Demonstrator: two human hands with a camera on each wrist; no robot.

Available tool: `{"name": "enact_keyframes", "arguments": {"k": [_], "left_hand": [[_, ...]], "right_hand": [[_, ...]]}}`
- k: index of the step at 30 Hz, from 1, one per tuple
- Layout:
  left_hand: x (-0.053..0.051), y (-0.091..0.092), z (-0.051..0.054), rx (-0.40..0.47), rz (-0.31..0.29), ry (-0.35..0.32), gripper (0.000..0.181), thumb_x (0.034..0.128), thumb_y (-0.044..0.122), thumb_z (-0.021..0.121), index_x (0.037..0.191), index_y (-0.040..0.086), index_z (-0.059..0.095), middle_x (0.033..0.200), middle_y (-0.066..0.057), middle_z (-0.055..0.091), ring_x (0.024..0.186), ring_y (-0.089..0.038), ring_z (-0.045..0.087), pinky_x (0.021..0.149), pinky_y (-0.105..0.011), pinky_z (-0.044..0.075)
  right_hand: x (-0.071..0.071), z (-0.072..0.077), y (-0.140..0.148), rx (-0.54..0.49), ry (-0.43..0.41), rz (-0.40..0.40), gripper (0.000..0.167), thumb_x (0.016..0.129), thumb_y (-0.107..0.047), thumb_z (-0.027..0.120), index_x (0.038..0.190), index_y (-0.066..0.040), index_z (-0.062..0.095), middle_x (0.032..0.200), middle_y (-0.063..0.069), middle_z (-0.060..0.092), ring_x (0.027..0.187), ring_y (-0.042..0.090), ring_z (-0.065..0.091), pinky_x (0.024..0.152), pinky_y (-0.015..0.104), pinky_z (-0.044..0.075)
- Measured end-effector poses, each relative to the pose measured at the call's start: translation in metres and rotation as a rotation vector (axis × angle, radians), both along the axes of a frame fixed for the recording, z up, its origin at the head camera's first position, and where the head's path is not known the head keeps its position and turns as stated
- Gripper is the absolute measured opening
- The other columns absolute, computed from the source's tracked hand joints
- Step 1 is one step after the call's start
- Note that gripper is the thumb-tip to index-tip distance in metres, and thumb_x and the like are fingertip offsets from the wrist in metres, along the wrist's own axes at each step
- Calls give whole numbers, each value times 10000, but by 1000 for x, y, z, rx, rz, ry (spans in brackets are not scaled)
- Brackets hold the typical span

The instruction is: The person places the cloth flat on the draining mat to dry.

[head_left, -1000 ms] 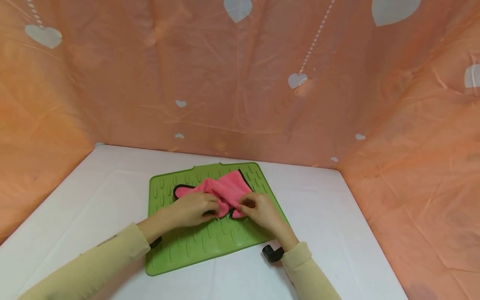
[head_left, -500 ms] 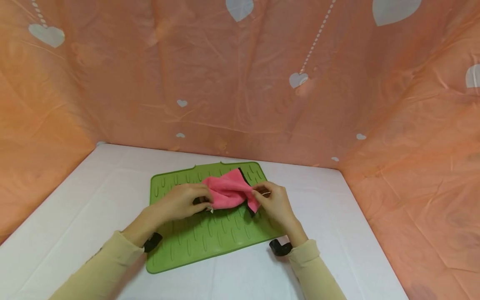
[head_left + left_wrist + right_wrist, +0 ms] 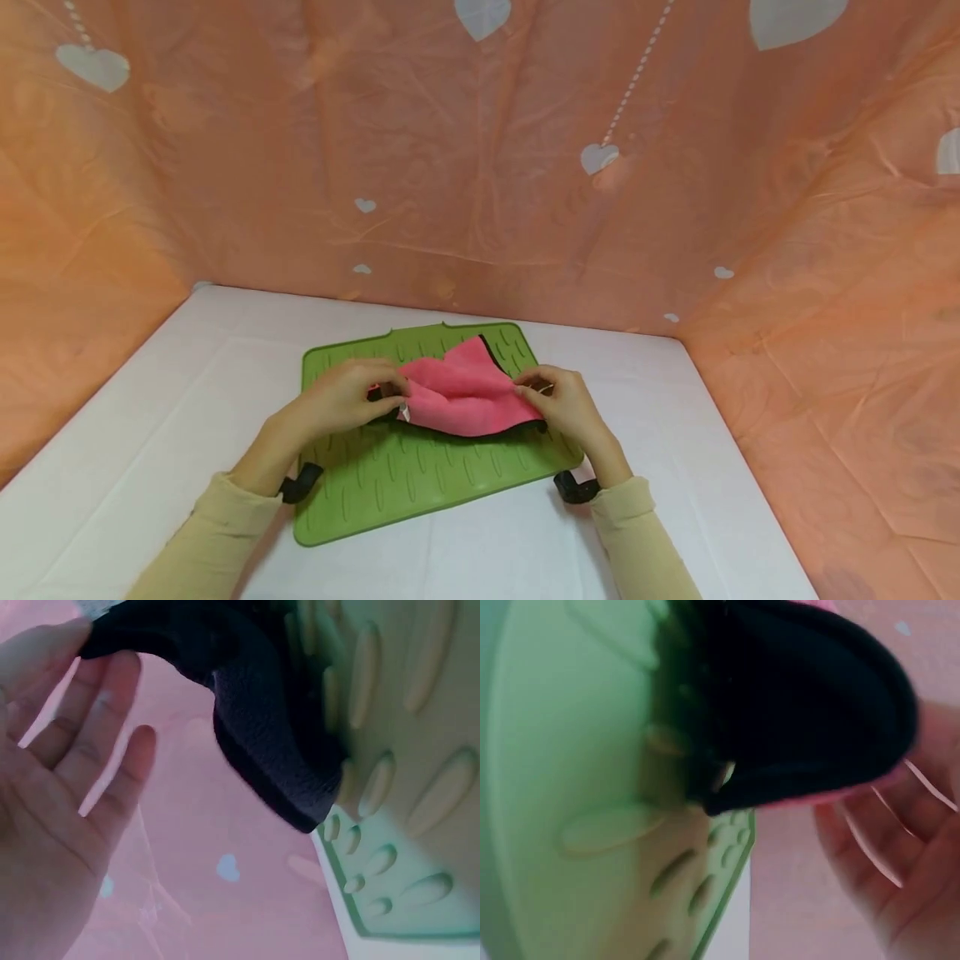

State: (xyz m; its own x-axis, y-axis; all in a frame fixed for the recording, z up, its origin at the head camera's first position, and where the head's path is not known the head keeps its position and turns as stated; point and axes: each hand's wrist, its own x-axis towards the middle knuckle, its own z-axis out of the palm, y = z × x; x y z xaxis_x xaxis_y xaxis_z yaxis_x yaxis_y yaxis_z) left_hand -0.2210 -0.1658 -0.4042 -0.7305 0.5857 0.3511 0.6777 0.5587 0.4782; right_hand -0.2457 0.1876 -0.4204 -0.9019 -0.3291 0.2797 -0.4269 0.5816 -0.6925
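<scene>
A pink cloth (image 3: 465, 400) with black edging is stretched between both hands over a green ribbed mat (image 3: 397, 492). At its left end, my left hand (image 3: 345, 398) pinches the edge beside a small white tag. My right hand (image 3: 566, 408) pinches the right part of the cloth between thumb and fingers. The left wrist view shows the cloth's dark underside (image 3: 262, 727) drooping from the fingers of the left hand (image 3: 75, 765) toward the mat. From the right wrist, a dark curved flap of the cloth (image 3: 817, 697) hangs by the right hand (image 3: 900, 855) and partly hides its fingertips.
The mat lies at an angle on a white-covered table (image 3: 660, 483). Orange sheeting (image 3: 480, 183) with pale hearts walls the back and sides. Black camera mounts (image 3: 302, 483) sit at both wrists.
My hands have moved apart, the left one leftward and the right one rightward. Between them the bunched cloth has spread wider, and its front black edge now shows.
</scene>
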Motion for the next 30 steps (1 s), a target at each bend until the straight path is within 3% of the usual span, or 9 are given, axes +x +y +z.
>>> {"name": "enact_keyframes", "arguments": {"k": [4,9,12,20,25,30], "left_hand": [[0,2,-3,-115,-17,-54,145,903,81,804,986,195,769,945,129,670,812,-33,608,732,-276,549],[3,5,-5,-184,-9,-148,133,919,77,788,994,187,774,948,116,663,814,-18,595,738,-263,547],[5,6,-5,-192,5,-157,122,929,102,786,1011,191,772,974,109,665,823,-13,600,749,-267,550],[9,5,-10,-160,8,-187,127,915,106,801,1024,152,755,878,112,583,748,-19,530,676,-235,505],[8,7,-13,-159,16,-243,89,947,197,783,1029,172,759,789,148,575,683,1,515,627,-226,479],[5,6,-12,-158,30,-251,88,953,216,776,1029,171,773,837,147,651,672,5,524,617,-230,475]], "right_hand": [[-2,-6,2,102,-77,110,95,947,-117,766,1037,-109,795,955,-25,755,853,119,676,779,296,570],[-6,-12,1,171,-109,220,110,963,-180,761,1046,-117,795,975,-33,757,891,105,677,823,298,576],[-6,-12,3,159,-135,197,140,968,-218,759,1069,-127,795,1000,-34,753,908,121,676,827,309,574],[-6,-11,16,85,-153,7,221,991,-171,714,1170,-47,753,1059,48,759,938,205,699,769,336,565],[-9,-18,19,133,-217,31,226,981,-155,710,1162,-22,736,1007,48,751,894,162,693,794,329,561],[-12,-22,15,155,-204,54,224,930,-117,750,1133,-23,734,925,18,711,838,132,649,778,319,546]]}}
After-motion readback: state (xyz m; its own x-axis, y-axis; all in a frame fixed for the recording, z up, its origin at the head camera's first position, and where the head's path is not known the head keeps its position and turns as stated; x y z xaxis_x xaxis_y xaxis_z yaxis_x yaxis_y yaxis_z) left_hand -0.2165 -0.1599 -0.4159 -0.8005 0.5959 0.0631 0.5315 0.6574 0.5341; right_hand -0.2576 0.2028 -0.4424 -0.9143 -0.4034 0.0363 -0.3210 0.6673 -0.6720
